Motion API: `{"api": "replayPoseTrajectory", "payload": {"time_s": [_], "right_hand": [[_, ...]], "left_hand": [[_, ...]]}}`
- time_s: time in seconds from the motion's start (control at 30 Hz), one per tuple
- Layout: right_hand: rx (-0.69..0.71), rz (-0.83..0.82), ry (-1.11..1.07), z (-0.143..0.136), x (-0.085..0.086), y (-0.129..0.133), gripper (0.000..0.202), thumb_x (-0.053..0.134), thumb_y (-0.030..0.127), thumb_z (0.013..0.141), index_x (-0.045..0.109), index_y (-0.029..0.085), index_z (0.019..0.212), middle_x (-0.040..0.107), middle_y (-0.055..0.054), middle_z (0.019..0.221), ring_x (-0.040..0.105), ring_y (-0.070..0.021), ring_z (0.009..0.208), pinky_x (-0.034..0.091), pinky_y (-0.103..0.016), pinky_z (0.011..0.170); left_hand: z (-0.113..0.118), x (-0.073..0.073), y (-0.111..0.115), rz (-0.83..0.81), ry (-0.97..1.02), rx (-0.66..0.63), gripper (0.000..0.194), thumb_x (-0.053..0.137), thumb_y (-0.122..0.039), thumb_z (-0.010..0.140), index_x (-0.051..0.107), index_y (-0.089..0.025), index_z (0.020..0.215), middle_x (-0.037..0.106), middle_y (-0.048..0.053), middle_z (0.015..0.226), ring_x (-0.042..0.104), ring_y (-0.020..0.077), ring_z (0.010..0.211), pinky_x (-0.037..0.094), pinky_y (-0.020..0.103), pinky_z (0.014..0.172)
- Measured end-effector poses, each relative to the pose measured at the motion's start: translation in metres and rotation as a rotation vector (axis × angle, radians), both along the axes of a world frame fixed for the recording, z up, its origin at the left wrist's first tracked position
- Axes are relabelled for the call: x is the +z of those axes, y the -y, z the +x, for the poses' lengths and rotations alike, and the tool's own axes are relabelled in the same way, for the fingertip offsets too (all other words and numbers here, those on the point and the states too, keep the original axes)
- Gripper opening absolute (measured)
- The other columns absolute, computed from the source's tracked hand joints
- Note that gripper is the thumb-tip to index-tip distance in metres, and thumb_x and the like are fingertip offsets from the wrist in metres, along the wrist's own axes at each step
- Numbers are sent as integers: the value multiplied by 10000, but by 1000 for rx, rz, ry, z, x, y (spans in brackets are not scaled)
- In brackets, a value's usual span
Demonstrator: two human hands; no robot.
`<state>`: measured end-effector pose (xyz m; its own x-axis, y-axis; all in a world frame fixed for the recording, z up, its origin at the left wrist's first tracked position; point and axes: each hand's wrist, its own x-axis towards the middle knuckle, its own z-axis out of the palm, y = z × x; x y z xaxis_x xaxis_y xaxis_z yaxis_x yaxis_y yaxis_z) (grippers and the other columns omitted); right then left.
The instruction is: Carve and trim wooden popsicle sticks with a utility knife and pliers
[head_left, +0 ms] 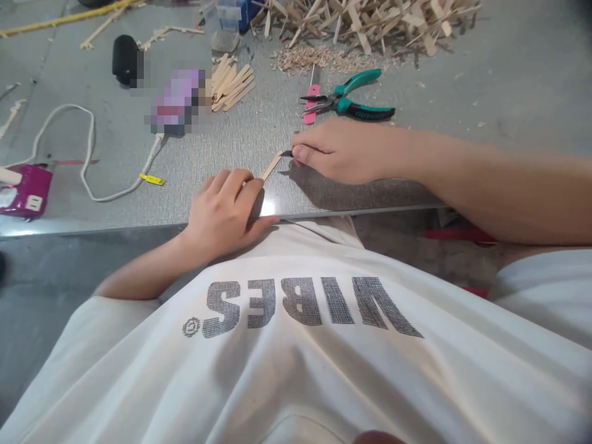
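Note:
My left hand [226, 208] rests at the table's front edge, its fingers pressing a flat wooden craft stick [271, 166] down on the surface. The stick points away from me and to the right, and its near end is hidden under the fingers. In my right hand [335, 151] is a craft knife [286, 153]; only its dark pointed blade shows, with the handle covered by the fist. The blade tip meets the far end of the stick, or lies just over it. Beyond the right hand are teal-handled needle-nose pliers [345, 98], lying across a pink-handled blade tool [313, 92].
A small stack of craft sticks [231, 85] lies beyond my left hand. Wood shavings [319, 60] and a large heap of cut sticks [370, 21] are at the back. Leftward are a pixelated phone [178, 98], a white cable [87, 166], a black case [124, 60] and a magenta box [32, 191].

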<state>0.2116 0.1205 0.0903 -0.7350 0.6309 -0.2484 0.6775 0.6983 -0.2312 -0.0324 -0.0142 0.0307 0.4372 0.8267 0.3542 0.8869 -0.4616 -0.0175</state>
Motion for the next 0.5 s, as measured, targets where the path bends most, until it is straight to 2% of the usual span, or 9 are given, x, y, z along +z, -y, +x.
{"api": "replayPoseTrajectory", "payload": {"time_s": [0.07,0.13,0.27,0.4,0.5], "right_hand": [[-16,-23,33,-7,4,2,394,328,398,1213,565,229,948,720,-96,980,650,-265,889,474,-395,845],[-5,-50,102,-14,7,2,417,338,391,1223,549,223,905,699,-76,927,604,-234,817,433,-379,789],[10,-114,227,-24,12,0,477,328,382,1243,577,204,877,629,-26,788,535,-177,716,381,-354,740],[-18,-116,237,-27,10,1,471,306,409,1236,598,223,917,636,-48,784,545,-227,700,386,-374,720],[-16,-101,217,-26,8,4,455,317,394,1225,600,223,912,662,-70,826,571,-259,746,417,-393,778]], "left_hand": [[0,-12,5,22,15,-22,701,606,-761,1057,726,-208,1471,769,259,1434,712,455,1211,560,607,964],[3,-19,7,42,8,-15,674,621,-721,1074,701,-223,1522,766,244,1475,707,447,1243,545,604,973],[11,-23,4,41,-3,-30,519,640,-631,1096,764,-245,1420,819,209,1333,719,419,1144,523,587,922],[14,-21,2,56,-6,-51,446,644,-579,1102,795,-229,1333,821,208,1224,713,409,1104,516,571,897],[14,-25,0,103,6,-58,421,641,-556,1106,782,-222,1322,810,202,1202,701,401,1095,505,550,888]]}}
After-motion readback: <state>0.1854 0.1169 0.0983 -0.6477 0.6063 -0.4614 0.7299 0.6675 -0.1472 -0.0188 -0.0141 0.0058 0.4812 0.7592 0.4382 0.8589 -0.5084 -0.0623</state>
